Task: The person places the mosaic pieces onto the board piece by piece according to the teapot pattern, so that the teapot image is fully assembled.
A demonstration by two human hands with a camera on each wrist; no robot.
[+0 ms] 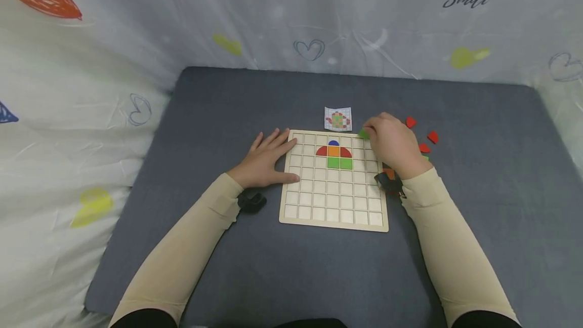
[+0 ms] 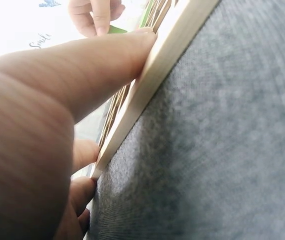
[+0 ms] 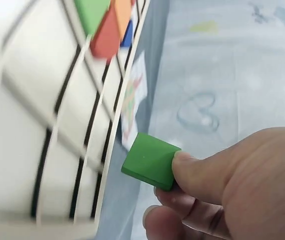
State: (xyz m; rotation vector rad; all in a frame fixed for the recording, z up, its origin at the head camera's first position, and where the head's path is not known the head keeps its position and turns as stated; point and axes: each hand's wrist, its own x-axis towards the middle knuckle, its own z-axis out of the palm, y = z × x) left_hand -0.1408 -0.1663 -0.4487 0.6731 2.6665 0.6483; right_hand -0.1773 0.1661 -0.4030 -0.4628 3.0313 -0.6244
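Observation:
My left hand (image 1: 266,162) rests with spread fingers on the left edge of a wooden grid board (image 1: 312,221). Between the thumb and fingers of my right hand (image 1: 392,141) is a green square tile (image 3: 151,161), pinched above the board's far right corner. Set into the grid are a blue half-round piece (image 1: 334,143), an orange square (image 1: 334,151), red curved pieces (image 1: 321,151) on either side of it, and two green squares (image 1: 339,163) below. A small pattern card (image 1: 338,119) lies just beyond the board's far edge.
Loose red pieces (image 1: 432,137) lie on the grey table (image 1: 227,115) right of the board. An orange piece (image 1: 389,173) sits by the board's right edge, partly hidden by the black wrist strap (image 1: 388,183). A printed curtain (image 1: 273,14) hangs behind the table.

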